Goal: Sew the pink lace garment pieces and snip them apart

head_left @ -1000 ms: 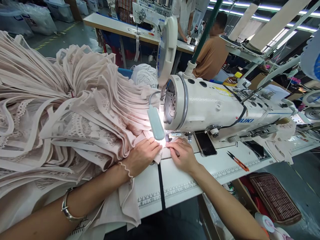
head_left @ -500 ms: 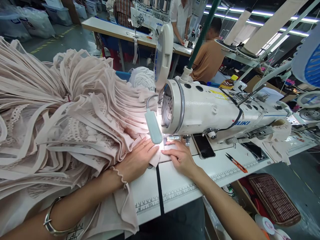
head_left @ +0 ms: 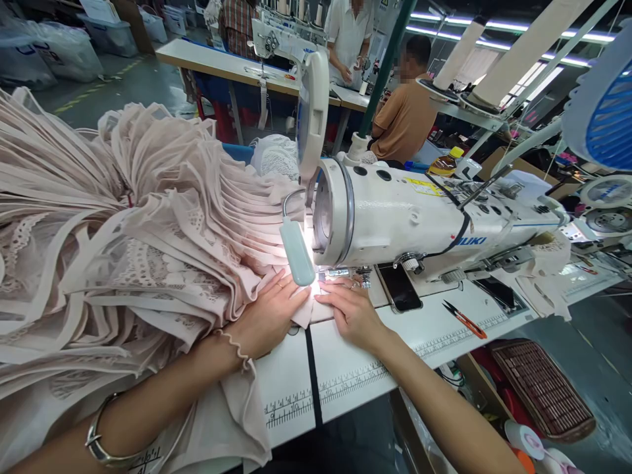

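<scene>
2 hands (head_left: 269, 317) (head_left: 356, 318), now flatter on fabric (head_left: 303, 314)

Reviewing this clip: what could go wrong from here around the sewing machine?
The left hand and right hand have their fingers close to the lit end of the sewing machine, so a fingertip might get caught. The lamp hides part of that area. The heaped fabric by the left forearm might drag. The orange snips near the table's front edge could be knocked off.
</scene>
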A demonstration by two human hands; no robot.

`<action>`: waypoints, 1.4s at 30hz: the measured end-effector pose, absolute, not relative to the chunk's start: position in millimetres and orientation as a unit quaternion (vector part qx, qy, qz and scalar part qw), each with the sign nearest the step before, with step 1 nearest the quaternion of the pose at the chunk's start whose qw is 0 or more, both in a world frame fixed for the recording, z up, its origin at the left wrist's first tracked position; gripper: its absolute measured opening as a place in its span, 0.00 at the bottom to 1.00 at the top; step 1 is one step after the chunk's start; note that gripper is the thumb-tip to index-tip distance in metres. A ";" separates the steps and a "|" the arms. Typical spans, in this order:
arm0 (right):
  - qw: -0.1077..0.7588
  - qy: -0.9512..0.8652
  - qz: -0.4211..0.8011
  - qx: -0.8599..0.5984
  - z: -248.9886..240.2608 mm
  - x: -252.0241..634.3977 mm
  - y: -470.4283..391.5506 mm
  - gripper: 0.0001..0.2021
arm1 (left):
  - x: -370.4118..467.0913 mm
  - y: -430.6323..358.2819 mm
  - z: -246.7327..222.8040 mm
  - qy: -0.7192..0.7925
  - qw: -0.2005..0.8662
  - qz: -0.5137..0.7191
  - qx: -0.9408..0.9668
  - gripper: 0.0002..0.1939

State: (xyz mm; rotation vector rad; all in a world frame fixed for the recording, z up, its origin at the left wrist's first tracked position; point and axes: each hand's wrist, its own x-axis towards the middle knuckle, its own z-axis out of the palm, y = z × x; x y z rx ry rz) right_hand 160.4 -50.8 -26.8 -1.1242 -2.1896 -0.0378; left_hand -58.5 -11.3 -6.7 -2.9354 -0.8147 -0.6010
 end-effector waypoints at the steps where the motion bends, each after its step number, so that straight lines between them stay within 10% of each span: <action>1: 0.322 -0.840 -0.013 -0.436 -26.8 160.7 -50.7 0.20 | -58.0 -10.6 -6.7 -0.264 0.015 -0.197 -0.944 0.25; 33: 0.080 -0.840 0.008 -0.537 -18.8 154.7 -40.8 0.28 | -55.6 -14.5 -0.4 -0.219 0.170 -0.280 -0.919 0.13; 42: 0.051 -0.772 0.027 -0.633 -17.0 150.8 -29.9 0.24 | -52.9 -29.3 4.3 -0.418 0.136 -0.104 -0.892 0.09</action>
